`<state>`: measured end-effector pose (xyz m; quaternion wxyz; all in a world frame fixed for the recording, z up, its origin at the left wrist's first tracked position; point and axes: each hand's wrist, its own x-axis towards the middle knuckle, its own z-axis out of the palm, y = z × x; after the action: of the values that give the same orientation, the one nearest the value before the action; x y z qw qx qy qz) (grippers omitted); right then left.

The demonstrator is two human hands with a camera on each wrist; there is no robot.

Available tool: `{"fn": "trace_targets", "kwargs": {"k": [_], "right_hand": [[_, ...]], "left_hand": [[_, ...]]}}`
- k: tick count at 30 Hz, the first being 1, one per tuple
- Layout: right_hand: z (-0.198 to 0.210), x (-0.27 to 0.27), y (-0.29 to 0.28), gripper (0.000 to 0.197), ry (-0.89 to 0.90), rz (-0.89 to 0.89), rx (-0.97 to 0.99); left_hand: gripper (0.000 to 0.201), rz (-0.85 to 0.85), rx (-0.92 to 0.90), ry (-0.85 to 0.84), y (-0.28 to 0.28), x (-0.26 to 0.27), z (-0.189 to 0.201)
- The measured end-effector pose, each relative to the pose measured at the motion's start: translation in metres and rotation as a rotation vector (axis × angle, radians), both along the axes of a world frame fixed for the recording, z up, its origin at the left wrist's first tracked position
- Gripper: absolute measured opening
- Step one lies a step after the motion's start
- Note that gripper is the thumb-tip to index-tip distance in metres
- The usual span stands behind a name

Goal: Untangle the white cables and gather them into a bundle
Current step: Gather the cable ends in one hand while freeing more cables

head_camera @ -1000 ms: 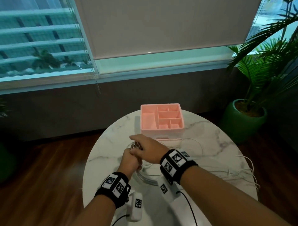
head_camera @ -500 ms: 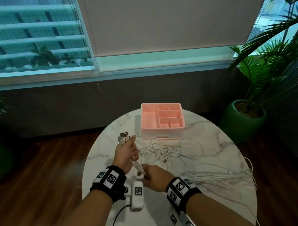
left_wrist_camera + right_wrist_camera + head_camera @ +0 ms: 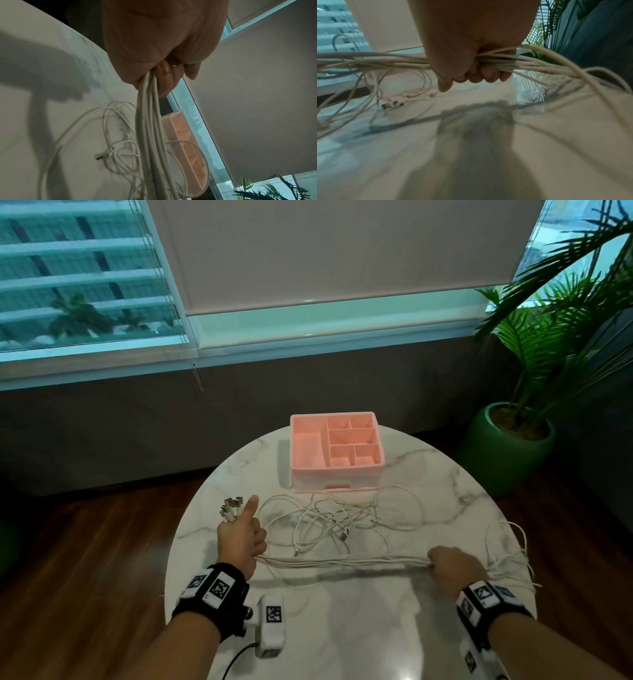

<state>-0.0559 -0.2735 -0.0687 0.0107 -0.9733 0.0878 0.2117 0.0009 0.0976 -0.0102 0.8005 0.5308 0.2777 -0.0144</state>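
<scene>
Several white cables (image 3: 342, 561) run taut between my two hands above the round marble table (image 3: 428, 628). My left hand (image 3: 241, 537) grips their plug ends (image 3: 231, 508), which stick out past the raised thumb; the left wrist view shows the strands (image 3: 149, 121) leaving the fist. My right hand (image 3: 452, 568) is closed around the same strands (image 3: 501, 60) further along. Beyond it the cables fan out in loose loops (image 3: 510, 556) at the table's right edge. Slack loops and a tangle with connectors (image 3: 339, 525) lie on the table between my hands and the organiser.
A pink compartment organiser (image 3: 335, 453) stands at the far side of the table. A potted palm in a green pot (image 3: 503, 446) sits on the floor to the right. Dark wooden floor (image 3: 85, 577) surrounds the table; a window wall is behind.
My right hand has slid right along the cables, away from the left hand, drawing them into a straight taut run. The left hand stayed put, holding the plug ends.
</scene>
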Motion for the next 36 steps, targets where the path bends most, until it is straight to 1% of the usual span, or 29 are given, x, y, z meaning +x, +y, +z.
{"fn": "trace_targets", "kwargs": {"k": [3,5,7,9,10,11,12,13,14,15,16,17,19,21,23,25,27,28,29,30,32,33,34,36], "right_hand": [[0.024,0.022,-0.013,0.016,-0.101,-0.044,0.025],[0.032,0.034,-0.017,0.015,-0.146,-0.034,0.064],[0.032,0.038,-0.017,0.022,-0.103,0.016,0.106],[0.029,0.033,-0.009,0.042,0.049,0.082,0.177],[0.029,0.030,-0.002,0.059,0.154,0.095,0.247],[0.030,0.029,0.005,0.079,0.219,0.085,0.336],[0.030,0.031,0.012,0.091,0.226,0.066,0.418],[0.031,0.033,0.019,0.089,0.176,0.042,0.535],[0.032,0.037,0.029,0.074,0.096,0.009,0.625],[0.034,0.042,0.040,0.055,0.039,-0.026,0.669],[0.032,0.048,0.049,0.043,-0.006,-0.034,0.665],[0.026,0.055,0.055,0.036,-0.037,-0.024,0.597],[0.016,0.061,0.067,0.023,-0.003,-0.032,0.390],[0.001,0.060,0.070,0.030,0.035,-0.066,0.254],[-0.006,0.056,0.071,0.028,0.051,-0.111,0.221],[-0.009,0.052,0.071,0.029,0.066,-0.162,0.231],[-0.003,0.049,0.067,0.028,0.082,-0.206,0.291],[0.004,0.048,0.065,0.022,0.076,-0.242,0.324],[0.012,0.049,0.061,0.015,0.045,-0.291,0.370],[0.020,0.051,0.057,0.012,-0.030,-0.346,0.432],[0.036,0.058,0.048,0.010,-0.192,-0.436,0.563],[0.047,0.064,0.046,0.012,-0.238,-0.448,0.617],[0.058,0.068,0.045,0.014,-0.253,-0.451,0.665],[0.085,0.078,0.050,0.013,-0.248,-0.453,0.763]], "left_hand": [[0.046,-0.022,0.007,0.008,-0.008,-0.002,-0.008],[0.047,-0.024,0.008,0.004,-0.011,-0.001,-0.010],[0.048,-0.035,0.026,-0.016,-0.011,0.002,-0.007],[0.049,-0.058,0.069,-0.042,-0.010,0.005,-0.002],[0.048,-0.069,0.094,-0.047,-0.009,0.007,0.000],[0.048,-0.077,0.116,-0.046,-0.009,0.008,0.001],[0.047,-0.083,0.135,-0.042,-0.008,0.010,0.001],[0.046,-0.088,0.151,-0.035,-0.009,0.011,0.000],[0.045,-0.091,0.161,-0.026,-0.010,0.013,-0.001],[0.044,-0.095,0.167,-0.020,-0.013,0.015,-0.002],[0.044,-0.099,0.172,-0.017,-0.015,0.016,-0.003],[0.043,-0.108,0.180,-0.020,-0.017,0.017,-0.003],[0.043,-0.138,0.201,-0.030,-0.019,0.018,-0.002],[0.044,-0.171,0.219,-0.034,-0.019,0.018,-0.003],[0.045,-0.186,0.228,-0.041,-0.017,0.018,-0.004],[0.046,-0.201,0.221,-0.050,-0.016,0.018,-0.004],[0.046,-0.214,0.207,-0.064,-0.015,0.018,-0.003],[0.046,-0.216,0.202,-0.071,-0.015,0.017,-0.002],[0.047,-0.219,0.194,-0.077,-0.016,0.017,-0.001],[0.047,-0.223,0.184,-0.084,-0.016,0.017,0.001],[0.048,-0.236,0.161,-0.095,-0.017,0.018,0.005],[0.048,-0.244,0.151,-0.100,-0.018,0.018,0.007],[0.047,-0.253,0.141,-0.101,-0.019,0.018,0.009],[0.045,-0.270,0.121,-0.102,-0.023,0.018,0.013]]}}
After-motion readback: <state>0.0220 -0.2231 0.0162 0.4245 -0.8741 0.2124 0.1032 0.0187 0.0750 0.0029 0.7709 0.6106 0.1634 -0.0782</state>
